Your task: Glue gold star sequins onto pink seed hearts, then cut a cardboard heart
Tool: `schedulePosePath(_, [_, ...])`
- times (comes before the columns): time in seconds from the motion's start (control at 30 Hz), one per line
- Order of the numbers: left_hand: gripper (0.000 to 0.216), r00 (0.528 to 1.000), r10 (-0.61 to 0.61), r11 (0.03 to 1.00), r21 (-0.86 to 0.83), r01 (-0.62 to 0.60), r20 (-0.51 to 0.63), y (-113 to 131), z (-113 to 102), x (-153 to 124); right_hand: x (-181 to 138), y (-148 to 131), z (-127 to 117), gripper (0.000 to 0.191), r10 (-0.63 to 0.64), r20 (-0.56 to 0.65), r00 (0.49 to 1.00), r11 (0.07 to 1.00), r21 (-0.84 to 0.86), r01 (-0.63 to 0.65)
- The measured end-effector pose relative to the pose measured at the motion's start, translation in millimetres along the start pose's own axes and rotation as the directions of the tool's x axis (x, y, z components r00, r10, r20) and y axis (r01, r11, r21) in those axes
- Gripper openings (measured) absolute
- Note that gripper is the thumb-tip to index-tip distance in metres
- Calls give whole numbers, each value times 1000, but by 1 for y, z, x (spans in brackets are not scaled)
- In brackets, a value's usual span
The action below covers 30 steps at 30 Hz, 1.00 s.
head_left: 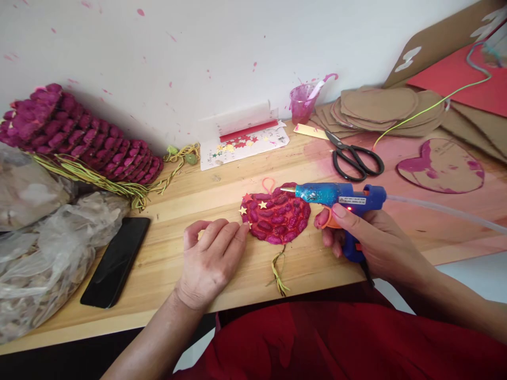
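In my right hand (376,232) is a blue glue gun (325,193), its red light lit, my fingers round its grip and orange trigger. Its metal nozzle points left over the top of a magenta, bumpy heart-shaped ornament (279,219), which lies on the table. Gold stars (263,205) and a red star (247,197) sit on the ornament's left part. My left hand (214,258) is curled, palm down, at its lower left edge. The index fingertip is close against another gold star; whatever the fingers pinch is hidden. A pink loop tops the ornament and a yellow-green tassel (279,274) trails below.
Behind lie scissors (354,158), a paper sheet with loose stars (245,145), and a stained plastic cup (303,103). Cardboard shapes (380,105) are piled at right, near a paint-marked heart (443,166). Left are a phone (114,264), plastic bags (51,264) and stacked magenta ornaments (87,137).
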<state>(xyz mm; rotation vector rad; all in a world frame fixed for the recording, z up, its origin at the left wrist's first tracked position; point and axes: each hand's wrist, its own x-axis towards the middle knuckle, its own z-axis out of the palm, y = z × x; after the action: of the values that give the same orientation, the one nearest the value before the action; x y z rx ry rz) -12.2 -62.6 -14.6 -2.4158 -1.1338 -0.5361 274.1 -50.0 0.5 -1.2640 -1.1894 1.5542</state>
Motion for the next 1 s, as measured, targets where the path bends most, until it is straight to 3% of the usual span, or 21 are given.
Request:
schedulePosePath(0.4, [27,1000,21,1000,5,-21,-14,1,0,3,1,2,0,36,-17,-4,1000,999,-46,17])
schedulePosePath(0.67, [32,991,-126,982,-146,118,-50,-1,-3,6,2,5,-1,37,-21,-9,1000,999,-42,21])
schedulePosePath(1.0, [33,999,-39,988,-150,35,-25,-5,1,3,1,-2,1,38,21,-11,1000,999,-45,-22])
